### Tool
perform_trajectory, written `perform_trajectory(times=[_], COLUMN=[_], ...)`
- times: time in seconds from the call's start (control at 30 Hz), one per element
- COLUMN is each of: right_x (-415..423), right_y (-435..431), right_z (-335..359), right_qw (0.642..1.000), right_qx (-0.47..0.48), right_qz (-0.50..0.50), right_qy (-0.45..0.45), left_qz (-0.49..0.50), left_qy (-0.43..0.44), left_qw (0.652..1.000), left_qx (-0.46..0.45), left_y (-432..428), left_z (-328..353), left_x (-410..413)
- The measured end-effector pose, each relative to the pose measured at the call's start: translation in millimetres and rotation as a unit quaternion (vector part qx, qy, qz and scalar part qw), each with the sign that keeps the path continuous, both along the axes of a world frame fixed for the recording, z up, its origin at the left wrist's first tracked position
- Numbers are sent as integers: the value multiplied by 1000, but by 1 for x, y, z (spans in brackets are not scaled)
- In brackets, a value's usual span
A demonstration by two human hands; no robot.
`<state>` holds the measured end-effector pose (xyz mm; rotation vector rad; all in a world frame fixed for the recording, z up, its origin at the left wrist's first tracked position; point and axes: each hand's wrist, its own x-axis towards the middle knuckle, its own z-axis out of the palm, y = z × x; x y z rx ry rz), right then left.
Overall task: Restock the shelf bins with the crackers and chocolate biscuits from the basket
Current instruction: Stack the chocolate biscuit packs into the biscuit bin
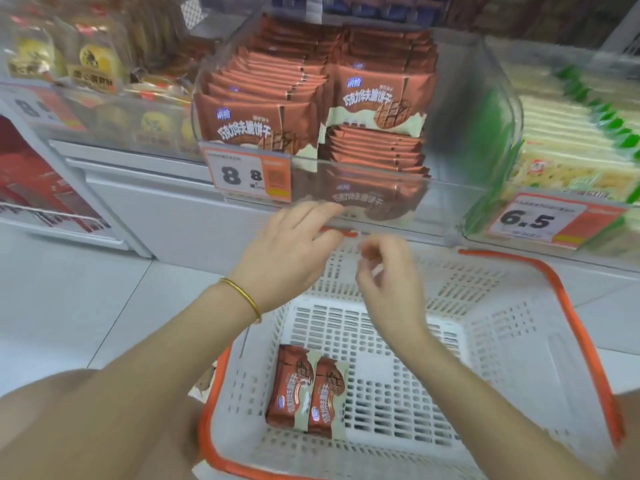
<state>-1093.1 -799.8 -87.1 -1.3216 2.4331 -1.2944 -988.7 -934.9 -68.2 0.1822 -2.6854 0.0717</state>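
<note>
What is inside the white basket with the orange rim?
Two chocolate biscuit packs lie side by side on the basket bottom near its left wall. Nothing else shows in it. The right forearm covers a strip of the bottom; what lies under it cannot be seen.

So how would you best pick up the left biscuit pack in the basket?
Probably come from above and take its far end: the left biscuit pack lies flat on the basket floor, touching its twin on the right, so the short ends are free.
</note>
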Motion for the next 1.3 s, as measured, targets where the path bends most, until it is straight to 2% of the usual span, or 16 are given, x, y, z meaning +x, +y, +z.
perform_trajectory(times=[0.03, 0.1, 0.2, 0.33, 0.47, 0.6, 0.73, 0.83, 0.9, 0.97, 1.03, 1.1, 1.17, 1.23, 1.3], right_x=[8, 15, 22, 29, 28, 15, -7, -27, -37, -43, -44, -43, -42, -42, -44], right_y=[5, 14, 27, 36, 39, 33, 31, 37, 42, 47, 49, 46, 41, 34, 24], right_z=[-38, -110, -175, -203, -208, -203, -169, -125, -89, -53, -18, 19, 52, 78, 96], right_qw=[993, 942, 865, 824, 821, 828, 838, 868, 877, 881, 890, 912, 942, 962, 959], right_qx=[112, 310, 468, 529, 540, 527, 475, 372, 286, 197, 118, 39, -53, -132, -199], right_qz=[35, 110, 162, 198, 184, 151, 151, 103, 79, 71, 77, 66, 41, 12, -4], right_qy=[-25, -65, -81, -41, -32, -117, -221, -313, -377, -425, -434, -403, -327, -239, -204], left_qz=[0, -4, -6, -6, -15, -27, 1, 34, 27, 25, -18, -49, -33, 8, 60], left_qy=[-44, -112, -168, -183, -178, -187, -233, -306, -283, -193, -39, 96, 198, 253, 253], left_qw=[999, 994, 985, 982, 983, 981, 971, 944, 944, 968, 994, 993, 980, 966, 964], left_qx=[4, 6, 28, 51, 48, 51, 54, 121, 166, 158, 101, 44, -12, -46, -58], left_y=[-1, -3, -6, -11, -12, -8, -1, 3, 6, 7, 5, -2, -11, -20, -29], left_z=[-9, -24, -34, -36, -36, -33, -26, -19, -11, -1, 15, 34, 49, 57, 57], left_x=[4, 11, 20, 19, 12, 8, -1, -11, -18, -25, -32, -36, -36, -34, -33])
